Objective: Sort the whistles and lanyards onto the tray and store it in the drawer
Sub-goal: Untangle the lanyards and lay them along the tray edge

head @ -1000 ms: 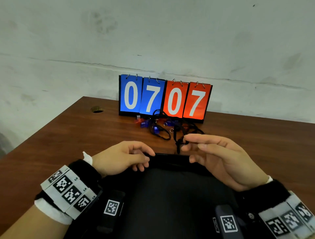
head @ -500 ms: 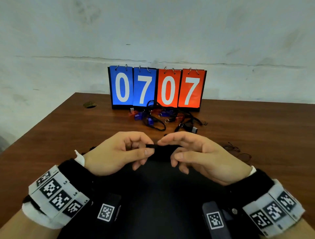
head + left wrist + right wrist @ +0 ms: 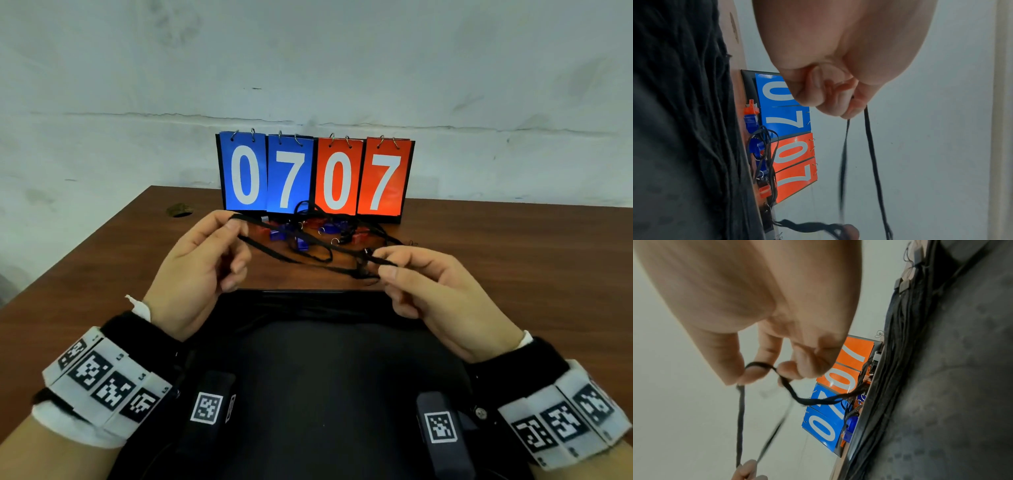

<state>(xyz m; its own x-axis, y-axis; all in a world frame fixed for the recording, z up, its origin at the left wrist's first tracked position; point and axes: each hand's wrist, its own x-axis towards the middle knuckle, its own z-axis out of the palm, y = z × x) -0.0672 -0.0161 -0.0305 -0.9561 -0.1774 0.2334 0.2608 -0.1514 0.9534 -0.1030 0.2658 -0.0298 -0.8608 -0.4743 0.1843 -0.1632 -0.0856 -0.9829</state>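
Lanyards come first, it seems: we hold one black lanyard (image 3: 354, 272) stretched in the air between both hands, above the far rim of the black tray (image 3: 325, 377). Our left hand (image 3: 198, 274) pinches one end of the loop between thumb and forefinger. Our right hand (image 3: 442, 298) pinches the other end, where the cord bunches up. Several black cords (image 3: 900, 337) already lie in a row along the tray's far edge (the wrist views show them best), so we judge the sorting begun but far from finished. A tangle of blue and red whistles (image 3: 278, 234) with more cords waits on the bench (image 3: 102, 274) before the scoreboard (image 3: 337, 178). We see no whistle on the tray, and the drawer is out of view.
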